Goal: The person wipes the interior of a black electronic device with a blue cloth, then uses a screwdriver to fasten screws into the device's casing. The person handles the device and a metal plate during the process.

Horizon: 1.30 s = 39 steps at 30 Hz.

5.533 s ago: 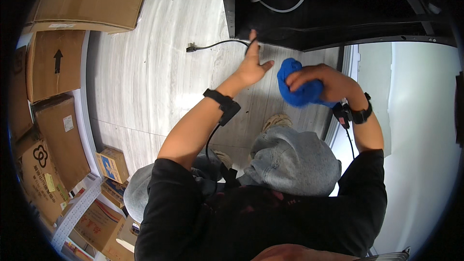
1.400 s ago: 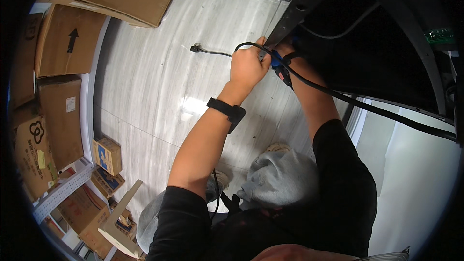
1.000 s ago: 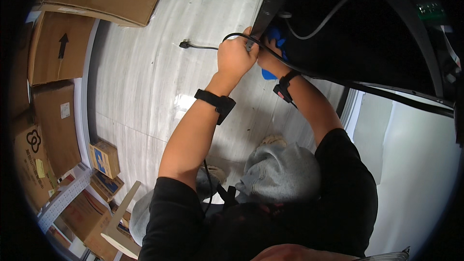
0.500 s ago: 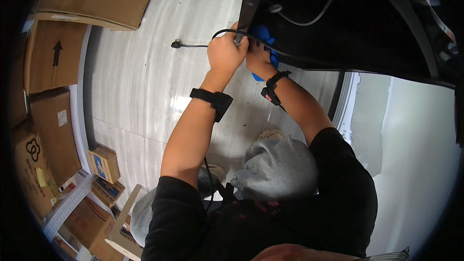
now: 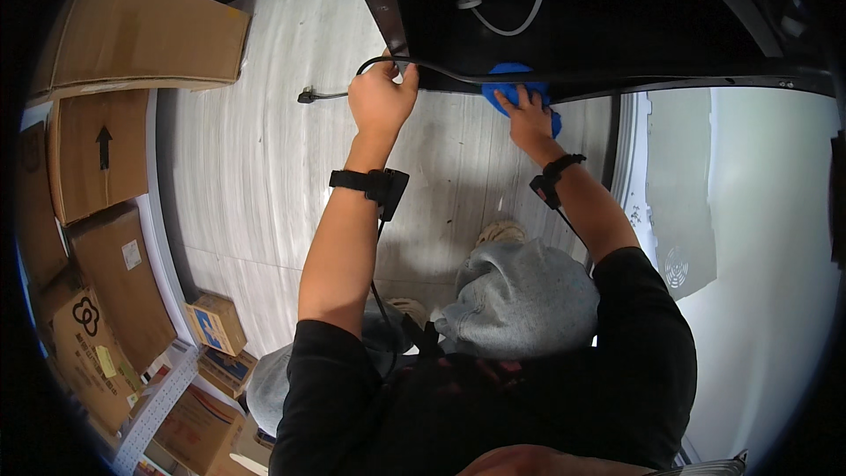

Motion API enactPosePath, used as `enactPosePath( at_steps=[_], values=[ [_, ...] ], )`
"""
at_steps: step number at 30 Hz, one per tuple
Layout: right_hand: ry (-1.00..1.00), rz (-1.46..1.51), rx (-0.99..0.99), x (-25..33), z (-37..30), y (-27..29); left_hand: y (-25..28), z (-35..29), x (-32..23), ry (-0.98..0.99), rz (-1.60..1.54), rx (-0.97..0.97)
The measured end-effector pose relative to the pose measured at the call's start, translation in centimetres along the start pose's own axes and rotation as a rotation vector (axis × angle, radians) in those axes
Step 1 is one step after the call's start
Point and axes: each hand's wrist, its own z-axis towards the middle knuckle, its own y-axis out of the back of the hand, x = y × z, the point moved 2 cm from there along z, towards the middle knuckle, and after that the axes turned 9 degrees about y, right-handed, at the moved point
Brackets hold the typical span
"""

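A black metal frame (image 5: 374, 0), the open side of a large black casing, stands in front of me. My left hand (image 5: 383, 104) is closed around its lower left corner. A black power cord (image 5: 436, 64) loops over that hand and runs right along the frame's lower edge; its plug (image 5: 306, 97) hangs or lies to the left of the hand. My right hand (image 5: 532, 126) presses a bunched blue cloth (image 5: 507, 78) on the lower edge, fingers bent over it. Part of the cloth sticks out beside the wrist.
Inside the dark casing a thin grey cable (image 5: 520, 28) hangs from a round white fitting (image 5: 468, 3). Cardboard boxes (image 5: 101, 159) are stacked along the left. Pale wood-look flooring (image 5: 256, 141) lies below, and a white panel (image 5: 758, 211) stands at the right.
My right hand has slid right with the blue cloth along the frame's lower edge, away from my left hand. The left hand keeps its hold at the corner; the whole view has turned slightly.
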Motion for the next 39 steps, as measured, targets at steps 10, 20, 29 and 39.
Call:
enactPosePath(
  at_steps=[10,20,29,39],
  values=[
    [-0.041,0.266,-0.032,5.9,3.7,1.3,-0.4,-0.1,-0.2,0.014,0.033,-0.020],
    [-0.392,0.430,0.006,0.6,4.0,0.5,-0.5,0.1,0.5,-0.012,-0.031,-0.027],
    [-0.486,0.596,0.096,-2.4,6.0,3.0,-0.1,0.2,0.1,0.040,0.002,0.025],
    [-0.416,0.554,0.021,-5.8,11.2,1.9,0.0,0.0,-0.1,0.022,-0.028,-0.007]
  ],
)
